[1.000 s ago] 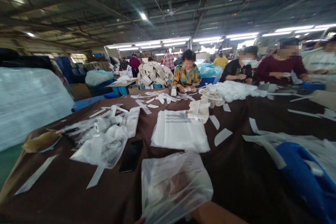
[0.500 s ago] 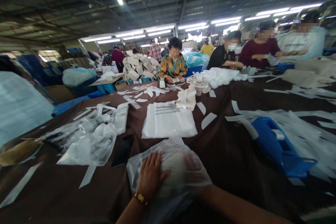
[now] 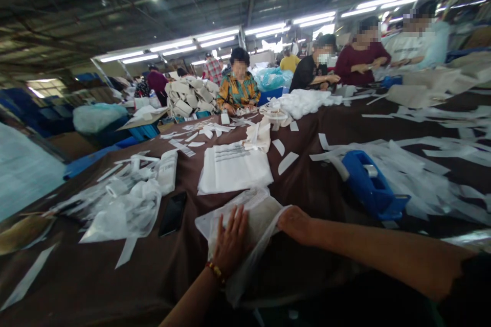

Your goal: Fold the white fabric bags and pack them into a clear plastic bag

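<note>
Left hand [image 3: 231, 241]: pressing on the clear plastic bag [image 3: 264, 219], fingers [image 3: 241, 222] spreading flat, not clenching
Right hand [image 3: 295, 225]: touching the bag's edge, grip hard to tell
Bag: lying on the brown-covered worktop [image 3: 322, 260], beside a black phone [image 3: 172, 213]

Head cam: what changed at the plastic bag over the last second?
Both hands came in onto the clear plastic bag: the left hand now lies flat on it, and the right hand is at its right edge. The bag looks flatter. The black phone and blue dispenser stayed put.
</note>
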Motion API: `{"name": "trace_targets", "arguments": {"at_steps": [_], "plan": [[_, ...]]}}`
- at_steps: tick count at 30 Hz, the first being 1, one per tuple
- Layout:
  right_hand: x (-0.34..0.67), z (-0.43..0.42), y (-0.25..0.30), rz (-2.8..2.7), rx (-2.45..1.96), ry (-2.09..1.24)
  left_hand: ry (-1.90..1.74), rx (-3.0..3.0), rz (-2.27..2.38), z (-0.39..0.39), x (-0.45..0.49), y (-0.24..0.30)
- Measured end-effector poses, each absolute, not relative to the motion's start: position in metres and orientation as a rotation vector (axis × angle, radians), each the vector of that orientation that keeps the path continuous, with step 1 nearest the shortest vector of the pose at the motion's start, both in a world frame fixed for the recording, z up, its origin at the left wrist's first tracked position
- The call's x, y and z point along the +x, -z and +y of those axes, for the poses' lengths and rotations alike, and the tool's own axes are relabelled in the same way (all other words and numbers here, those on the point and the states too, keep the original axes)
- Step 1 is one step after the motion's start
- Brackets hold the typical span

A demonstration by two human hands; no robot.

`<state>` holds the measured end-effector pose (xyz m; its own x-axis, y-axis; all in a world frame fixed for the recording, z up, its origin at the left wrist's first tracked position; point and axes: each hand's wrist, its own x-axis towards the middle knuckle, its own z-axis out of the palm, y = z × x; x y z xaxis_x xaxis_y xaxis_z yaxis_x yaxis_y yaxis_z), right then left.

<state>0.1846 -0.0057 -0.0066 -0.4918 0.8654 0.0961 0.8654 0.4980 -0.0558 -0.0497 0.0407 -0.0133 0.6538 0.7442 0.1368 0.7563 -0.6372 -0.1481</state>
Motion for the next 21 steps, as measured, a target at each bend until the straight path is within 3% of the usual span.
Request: {"name": "trace_targets", "arguments": {"at_steps": [7,10,14,21], "plan": [[0.202,-0.005,-0.066,-2.858,-1.218,0.011,-0.091,-2.728,-1.197,0.055,-0.056,-0.013],[0.215,-0.009,-0.054,-2.87,-1.193,0.207,-0.191,-2.959,-1.104,0.087,-0.056,-0.04],[0.206,-0.008,-0.018,-2.728,-1.47,0.458,-0.234,-3.183,-1.081,0.12,-0.05,-0.06],[0.183,0.007,-0.01,-2.681,-1.452,0.081,-0.206,-3.419,-1.082,0.143,-0.05,-0.064]]}}
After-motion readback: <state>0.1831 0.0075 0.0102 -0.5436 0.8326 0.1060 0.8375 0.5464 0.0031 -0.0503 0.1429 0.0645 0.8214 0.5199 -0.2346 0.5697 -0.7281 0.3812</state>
